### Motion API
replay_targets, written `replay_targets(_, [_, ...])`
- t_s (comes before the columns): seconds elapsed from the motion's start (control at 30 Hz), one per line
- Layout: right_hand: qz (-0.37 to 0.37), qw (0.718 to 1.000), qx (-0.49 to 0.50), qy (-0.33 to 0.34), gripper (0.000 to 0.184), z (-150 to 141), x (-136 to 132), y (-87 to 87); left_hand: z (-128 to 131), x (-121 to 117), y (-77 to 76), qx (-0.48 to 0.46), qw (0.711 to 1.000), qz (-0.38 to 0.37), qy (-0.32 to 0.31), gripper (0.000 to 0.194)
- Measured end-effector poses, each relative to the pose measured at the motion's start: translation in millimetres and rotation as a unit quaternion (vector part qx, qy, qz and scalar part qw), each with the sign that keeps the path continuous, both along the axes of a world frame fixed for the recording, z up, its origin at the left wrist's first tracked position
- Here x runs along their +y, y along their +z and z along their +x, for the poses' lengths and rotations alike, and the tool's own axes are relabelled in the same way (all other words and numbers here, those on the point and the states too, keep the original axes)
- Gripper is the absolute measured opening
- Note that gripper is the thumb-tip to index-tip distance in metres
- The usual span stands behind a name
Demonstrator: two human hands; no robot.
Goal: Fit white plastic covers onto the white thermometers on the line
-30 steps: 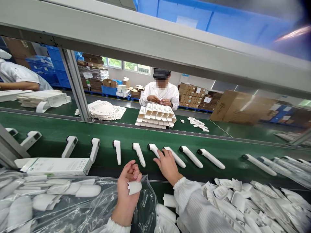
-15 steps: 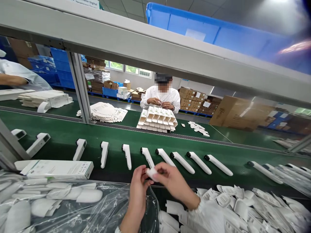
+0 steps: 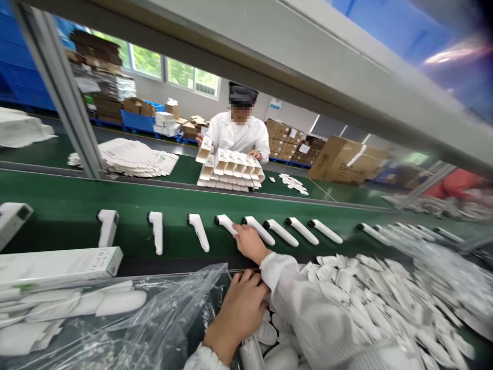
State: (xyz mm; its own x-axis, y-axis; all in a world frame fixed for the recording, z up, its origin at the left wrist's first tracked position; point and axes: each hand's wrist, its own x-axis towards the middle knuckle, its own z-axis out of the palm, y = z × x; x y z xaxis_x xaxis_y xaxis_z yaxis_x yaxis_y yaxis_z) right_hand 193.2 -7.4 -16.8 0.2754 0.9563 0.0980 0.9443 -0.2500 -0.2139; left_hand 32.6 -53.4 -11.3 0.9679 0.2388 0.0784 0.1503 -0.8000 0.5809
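My right hand [image 3: 249, 242] reaches onto the green conveyor belt, its fingers closed on the lower end of a white thermometer gun [image 3: 226, 223] with a black tip. Close below it, my left hand [image 3: 243, 303] is palm down over loose white plastic covers [image 3: 283, 354] at the front edge of the belt. Its fingertips curl out of sight, so whether it holds anything is hidden. More thermometer guns [image 3: 254, 229] lie in a row along the belt on both sides of my right hand.
Clear plastic bags [image 3: 173, 308] with white parts lie at left, beside a white carton [image 3: 61, 264]. A large heap of white covers [image 3: 385, 303] spreads at right. A metal post [image 3: 65, 92] and overhead beam frame the view. Across the belt, a person [image 3: 239, 128] handles open boxes [image 3: 231, 169].
My hands have parted from the small white piece they held together. The right moved up to a thermometer gun, the left down to the covers. The view shifted; the person opposite lifted a box.
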Motion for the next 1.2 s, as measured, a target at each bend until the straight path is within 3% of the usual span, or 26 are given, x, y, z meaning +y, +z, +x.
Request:
replay_targets(0.13, [0.012,1.000,0.011,0.010,0.039,23,-13,26.6,3,4,-1.7,0.005,1.000,-0.001,-0.012,0.036])
replay_targets(0.2, [0.032,0.999,0.020,0.005,0.034,33,-41,42.2,2,5,-3.2,0.001,1.000,0.007,-0.011,0.038])
replay_targets(0.27, [0.002,0.999,0.034,-0.015,0.028,36,-79,52.5,2,6,-5.4,0.000,1.000,0.024,-0.004,0.040])
replay_targets(0.4, [-0.113,0.992,0.013,-0.055,0.030,27,-150,48.1,2,7,-8.1,0.007,0.998,0.047,0.028,0.047])
replay_targets(0.5, [-0.116,0.992,0.011,-0.053,0.036,20,-175,34.0,1,7,-6.5,0.006,0.998,0.049,0.045,0.047])
replay_targets(0.7, [-0.057,0.992,0.099,-0.046,0.031,29,-175,25.2,-4,7,-3.6,0.014,0.998,0.042,0.038,0.049])
replay_targets(1.03, [-0.083,0.983,0.163,-0.001,0.016,33,-164,16.2,-12,7,2.9,0.032,0.998,0.037,0.031,0.058])
replay_targets(1.2, [0.003,0.968,0.251,0.008,0.020,42,-151,21.0,-13,4,7.1,0.005,0.999,0.004,0.047,0.033])
